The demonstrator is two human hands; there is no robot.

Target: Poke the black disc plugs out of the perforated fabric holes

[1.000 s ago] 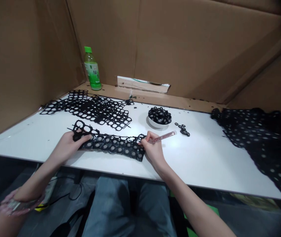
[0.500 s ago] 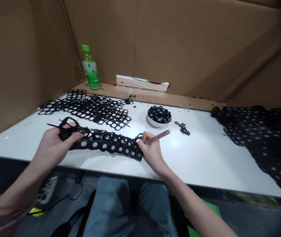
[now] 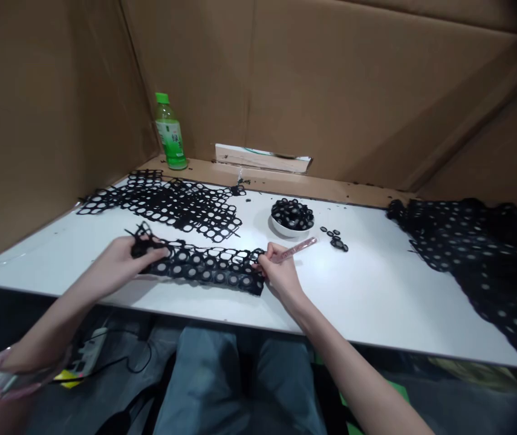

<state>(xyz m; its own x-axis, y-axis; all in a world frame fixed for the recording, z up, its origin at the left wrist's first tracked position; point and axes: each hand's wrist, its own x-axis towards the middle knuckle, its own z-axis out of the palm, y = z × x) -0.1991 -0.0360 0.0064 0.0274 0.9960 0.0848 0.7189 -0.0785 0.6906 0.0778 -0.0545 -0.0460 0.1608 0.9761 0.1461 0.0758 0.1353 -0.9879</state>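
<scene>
A strip of black dotted fabric (image 3: 199, 273) lies along the front of the table, its upper side an open mesh of cut-out rings. My left hand (image 3: 133, 257) is closed on the strip's left end, thumb on top, with bunched black mesh around the fingers. At the right end, my right hand (image 3: 280, 272) pinches a slim pen-like tool with a reddish see-through handle (image 3: 299, 248). The tool's tip is hidden by the fingers, which touch the strip's edge. Behind that hand stands a white bowl (image 3: 285, 231) heaped with black discs with grey centres (image 3: 292, 213).
Black leftover mesh (image 3: 172, 205) spreads across the table's back left. Several loose discs (image 3: 337, 243) lie right of the bowl. A large dotted black cloth (image 3: 480, 260) covers the right end. A green bottle (image 3: 172, 136) stands at the back left, by cardboard walls (image 3: 331, 90).
My left hand has shifted right along the strip, and the mesh loop above it has sunk lower. The right hand stays at the strip's right end. The view has tilted slightly.
</scene>
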